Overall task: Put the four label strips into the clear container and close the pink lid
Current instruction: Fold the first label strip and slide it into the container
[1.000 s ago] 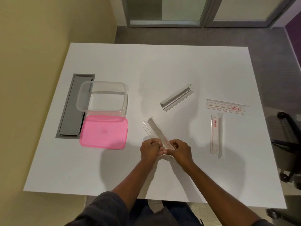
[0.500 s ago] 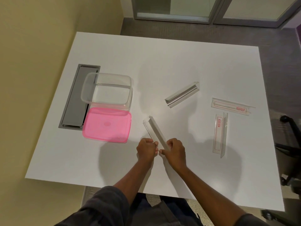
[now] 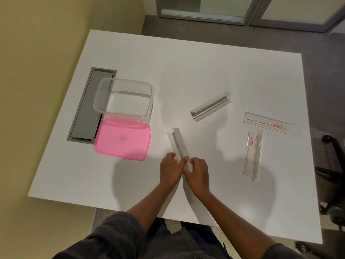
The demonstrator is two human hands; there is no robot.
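Observation:
My left hand (image 3: 169, 170) and my right hand (image 3: 198, 171) both grip the near end of a clear label strip (image 3: 178, 143) that points away toward the far left. A second clear strip (image 3: 211, 106) lies slanted at mid-table. Two strips with red print lie at the right, one crosswise (image 3: 266, 122) and one lengthwise (image 3: 252, 152). The clear container (image 3: 124, 98) stands open and empty at the left. The pink lid (image 3: 122, 141) lies flat in front of it.
A grey recessed cable tray (image 3: 87, 107) runs along the left side of the white table (image 3: 186, 62), partly under the container. A yellow wall is at the left. A black office chair (image 3: 334, 165) stands off the right edge.
The view shifted slightly. The strip in my hands has turned a little so its printed face shows; both hands stay on its near end.

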